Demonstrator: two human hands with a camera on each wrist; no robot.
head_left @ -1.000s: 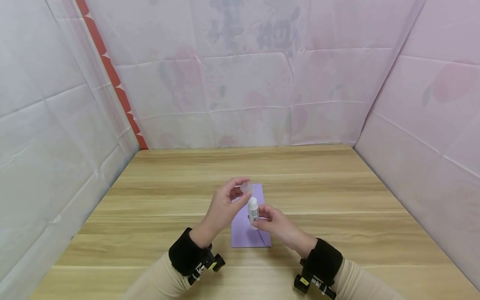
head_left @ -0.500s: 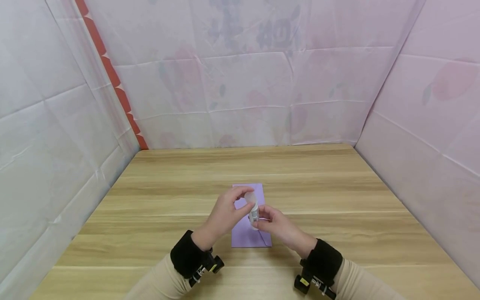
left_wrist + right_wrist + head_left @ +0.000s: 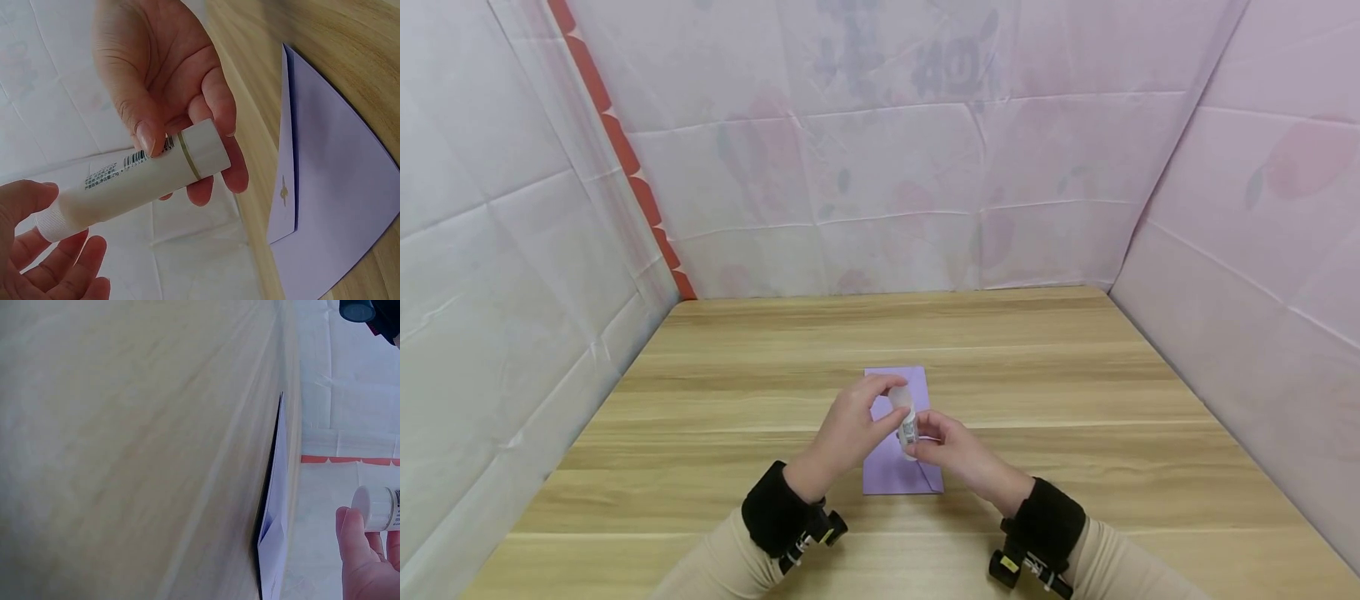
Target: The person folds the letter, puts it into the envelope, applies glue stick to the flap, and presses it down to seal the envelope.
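Note:
A white glue stick point(image 3: 907, 428) stands upright over a purple envelope point(image 3: 891, 471) lying flat on the wooden table point(image 3: 1045, 375). My right hand point(image 3: 927, 439) pinches the stick's lower body; in the left wrist view its thumb and fingers wrap the barcode end of the glue stick point(image 3: 144, 181). My left hand point(image 3: 889, 397) pinches the translucent cap point(image 3: 900, 397), which sits on the stick's top. In the left wrist view, the left hand point(image 3: 44, 250) curls round the ribbed end. The right wrist view shows only a fingertip point(image 3: 354, 540) and the stick's base point(image 3: 377, 508).
Pale pink sheeting point(image 3: 880, 167) walls the table on the left, back and right. The envelope point(image 3: 340, 187) lies with its pointed flap shut. Bare wood surrounds it on all sides.
My left hand came down and right with the cap, from above and apart from the stick onto its top. The right hand and stick stayed put.

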